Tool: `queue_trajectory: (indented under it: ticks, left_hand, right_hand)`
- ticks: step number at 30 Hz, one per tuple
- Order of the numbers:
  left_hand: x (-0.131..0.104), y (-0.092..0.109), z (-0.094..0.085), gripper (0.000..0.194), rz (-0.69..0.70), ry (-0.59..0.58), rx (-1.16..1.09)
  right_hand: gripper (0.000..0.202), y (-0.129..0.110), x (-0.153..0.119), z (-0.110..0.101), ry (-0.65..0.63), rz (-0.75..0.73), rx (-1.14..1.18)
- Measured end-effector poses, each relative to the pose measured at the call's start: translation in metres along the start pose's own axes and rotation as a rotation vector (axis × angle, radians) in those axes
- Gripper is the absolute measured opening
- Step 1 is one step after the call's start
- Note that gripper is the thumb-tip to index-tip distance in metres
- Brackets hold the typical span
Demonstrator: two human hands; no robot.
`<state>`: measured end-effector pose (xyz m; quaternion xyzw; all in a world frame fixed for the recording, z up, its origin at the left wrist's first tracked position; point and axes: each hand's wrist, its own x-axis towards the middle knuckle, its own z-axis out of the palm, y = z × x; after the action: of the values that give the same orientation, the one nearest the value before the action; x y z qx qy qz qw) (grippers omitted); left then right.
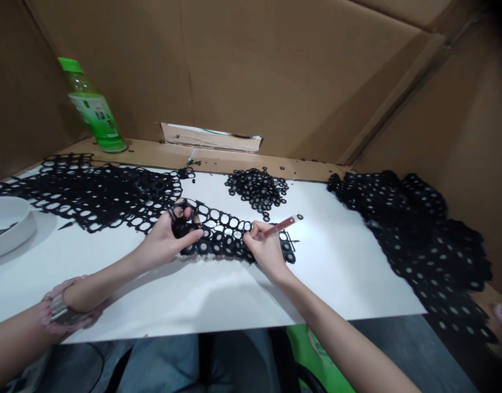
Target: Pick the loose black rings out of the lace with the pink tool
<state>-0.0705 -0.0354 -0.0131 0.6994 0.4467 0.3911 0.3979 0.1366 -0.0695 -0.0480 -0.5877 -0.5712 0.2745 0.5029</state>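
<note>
Forearms [336, 327] cropped; left fingers [192, 238] pinch black mesh [228, 243]; right fingers [258, 229] grip reddish tool [280, 226], tip hidden.

The left wrist [79, 296] wears a pink band [47, 317] and silvery strap [59, 309]; the trousers [161, 360] are pale blue.

Light is falling seemingly from above, and the white board [336, 256] is shining brightly just right of the right hand [267, 251]. Soft grey shadows are spreading on the near side of that hand and the left hand [169, 236]. Beyond both, the cardboard wall [251, 65] is staying dimmer. Wide-angle distortion is leaning the bottle [96, 117] past the left hand; well right of the right hand, the black heap [414, 229] is losing detail.
</note>
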Motion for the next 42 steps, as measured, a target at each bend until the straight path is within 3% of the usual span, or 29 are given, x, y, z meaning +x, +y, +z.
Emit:
queue_trajectory:
  ticks: [8,11,16,20,28,34,42]
  left_hand:
    - [-0.003,0.013,0.000,0.036,0.009,0.077,-0.080]
    - [-0.001,0.003,-0.003,0.037,-0.050,0.058,-0.080]
    - [0.003,-0.025,-0.009,0.033,-0.129,-0.035,-0.048]
    - [0.004,-0.032,-0.013,0.033,-0.103,-0.040,0.011]
    - [0.004,-0.033,-0.016,0.036,-0.123,-0.012,-0.084]
    - [0.002,-0.010,-0.013,0.033,-0.132,0.040,-0.179]
    - [-0.004,0.023,-0.006,0.034,0.025,0.114,-0.198]
  right_hand:
    - [0.025,-0.004,-0.003,0.006,-0.073,-0.077,-0.091]
    - [0.024,-0.002,-0.002,0.004,-0.058,-0.041,-0.032]
    - [0.019,0.008,0.003,-0.006,0.022,0.142,0.193]
    - [0.020,0.011,0.003,-0.010,-0.009,0.116,0.127]
    - [0.019,0.014,0.003,-0.008,0.048,0.082,0.085]
    - [0.021,0.009,0.001,-0.009,0.027,0.074,0.072]
    - [0.025,0.001,-0.002,-0.008,-0.071,-0.054,-0.062]
